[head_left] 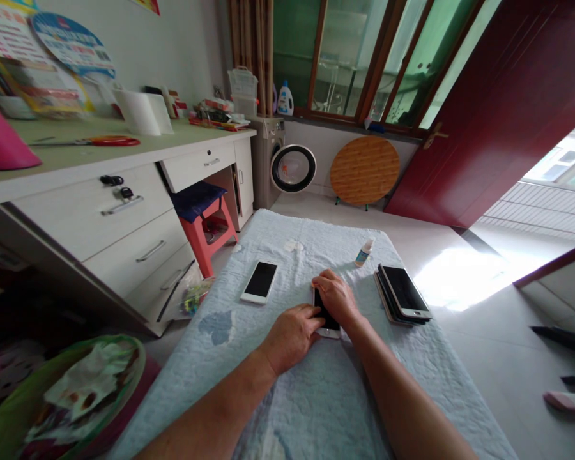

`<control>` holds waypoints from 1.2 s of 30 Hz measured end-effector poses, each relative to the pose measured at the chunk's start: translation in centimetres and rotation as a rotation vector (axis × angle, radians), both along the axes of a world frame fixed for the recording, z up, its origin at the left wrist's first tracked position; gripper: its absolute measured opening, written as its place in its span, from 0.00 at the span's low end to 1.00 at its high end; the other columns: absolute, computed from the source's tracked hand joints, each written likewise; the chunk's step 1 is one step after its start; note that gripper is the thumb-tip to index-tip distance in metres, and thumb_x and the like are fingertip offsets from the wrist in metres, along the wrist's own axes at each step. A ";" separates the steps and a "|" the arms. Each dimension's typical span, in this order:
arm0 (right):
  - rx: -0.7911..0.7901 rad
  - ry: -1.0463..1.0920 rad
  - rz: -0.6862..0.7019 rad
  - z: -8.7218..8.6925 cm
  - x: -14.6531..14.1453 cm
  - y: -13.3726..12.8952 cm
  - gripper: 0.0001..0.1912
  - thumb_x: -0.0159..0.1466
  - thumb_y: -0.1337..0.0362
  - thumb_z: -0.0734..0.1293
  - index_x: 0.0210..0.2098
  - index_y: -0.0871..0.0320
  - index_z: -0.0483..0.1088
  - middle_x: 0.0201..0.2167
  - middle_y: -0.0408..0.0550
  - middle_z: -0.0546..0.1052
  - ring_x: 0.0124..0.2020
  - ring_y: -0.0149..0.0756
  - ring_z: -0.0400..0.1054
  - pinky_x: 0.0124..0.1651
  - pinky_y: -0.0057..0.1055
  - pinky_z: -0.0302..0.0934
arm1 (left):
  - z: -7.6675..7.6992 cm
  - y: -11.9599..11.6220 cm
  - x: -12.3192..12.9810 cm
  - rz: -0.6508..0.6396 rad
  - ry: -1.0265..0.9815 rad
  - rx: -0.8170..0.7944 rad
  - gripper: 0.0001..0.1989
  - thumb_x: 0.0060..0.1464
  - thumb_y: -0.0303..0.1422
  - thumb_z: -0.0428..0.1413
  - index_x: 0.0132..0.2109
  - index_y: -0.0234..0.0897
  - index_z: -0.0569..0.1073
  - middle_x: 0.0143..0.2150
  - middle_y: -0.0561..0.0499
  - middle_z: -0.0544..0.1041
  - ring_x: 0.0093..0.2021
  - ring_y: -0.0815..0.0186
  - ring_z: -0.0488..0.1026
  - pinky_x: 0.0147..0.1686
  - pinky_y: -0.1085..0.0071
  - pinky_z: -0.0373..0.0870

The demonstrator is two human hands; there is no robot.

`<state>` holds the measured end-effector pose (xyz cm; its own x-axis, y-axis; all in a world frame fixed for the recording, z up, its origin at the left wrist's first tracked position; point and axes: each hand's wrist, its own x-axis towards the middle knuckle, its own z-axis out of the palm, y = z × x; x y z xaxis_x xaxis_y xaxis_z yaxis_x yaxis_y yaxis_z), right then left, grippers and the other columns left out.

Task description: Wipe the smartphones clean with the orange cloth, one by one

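Note:
A white-framed phone [331, 324] with a dark screen lies on the pale blue quilted cloth [316, 396]. My left hand [294, 333] rests at its left edge, fingers together against the phone. Over the phone's upper part is my right hand [334, 295], its fingers curled; a bit of something orange shows at their tips, too small to make out. Another white phone [260, 282] lies face up to the left. On the right is a stack of several phones [405, 291], a white one on top. A small spray bottle [363, 253] stands behind, between my right hand and the stack.
A desk [211, 135] with drawers runs along the left, holding scissors [110, 140] and a paper roll [141, 112]. A red stool [211, 233] stands beside it. At lower left is a waste bin [141, 364]. Behind are a washing machine [268, 137] and a round wooden board [365, 169].

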<state>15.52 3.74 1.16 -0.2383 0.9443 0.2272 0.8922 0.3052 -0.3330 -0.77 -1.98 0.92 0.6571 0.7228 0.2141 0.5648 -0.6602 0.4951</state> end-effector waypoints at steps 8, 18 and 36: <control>-0.038 -0.029 -0.051 0.6 0.8 -0.4 0.13 0.65 0.66 0.60 0.39 0.52 0.76 0.39 0.46 0.73 0.38 0.32 0.66 0.37 0.25 0.54 | 0.2 -0.1 0.1 0.034 -0.008 -0.036 0.15 0.56 0.28 0.56 0.51 0.39 0.75 0.55 0.47 0.74 0.55 0.59 0.70 0.57 0.63 0.65; -0.073 -0.017 -0.187 0.7 3.9 -1.0 0.10 0.61 0.69 0.61 0.35 0.54 0.75 0.35 0.45 0.72 0.34 0.31 0.66 0.36 0.25 0.53 | 0.5 -0.1 0.0 0.039 0.005 -0.038 0.16 0.54 0.27 0.58 0.51 0.37 0.75 0.55 0.46 0.73 0.55 0.59 0.69 0.58 0.63 0.65; 0.012 -0.065 -0.065 0.2 -0.2 -0.1 0.13 0.66 0.67 0.59 0.39 0.54 0.75 0.39 0.46 0.74 0.39 0.32 0.66 0.38 0.25 0.54 | 0.6 -0.1 0.0 0.016 -0.018 -0.039 0.14 0.55 0.27 0.57 0.49 0.39 0.75 0.54 0.47 0.74 0.54 0.59 0.70 0.57 0.64 0.65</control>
<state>15.37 3.68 1.35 -0.1908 0.9556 0.2246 0.9301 0.2491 -0.2700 -0.79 -2.08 1.49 0.6414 0.7415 0.1971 0.5661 -0.6308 0.5308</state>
